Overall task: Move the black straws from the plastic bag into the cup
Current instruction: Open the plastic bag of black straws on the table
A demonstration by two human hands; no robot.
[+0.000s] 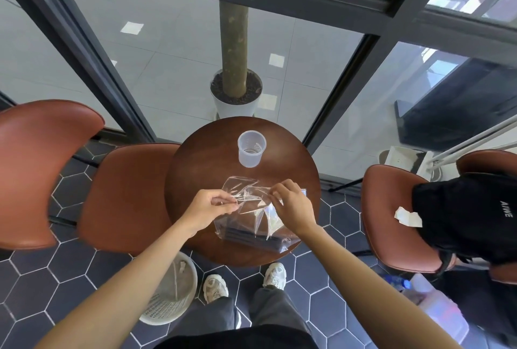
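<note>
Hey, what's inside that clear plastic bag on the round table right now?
A bundle of black straws lies in the near end of the plastic bag, seen through the film. Both hands, left hand and right hand, pinch the bag's far end. Crinkles and glare prevent counting the straws.

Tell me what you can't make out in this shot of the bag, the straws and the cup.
1. Black straws, head view: their number; they lie bunched, and glare on the wrinkled plastic bag covers them.
2. Bag mouth: open or sealed, unclear; the left hand and right hand pinch the crumpled film there.
3. Cup: printed scale marks too small to read.
4. Round table: its legs, hidden under the top.
</note>
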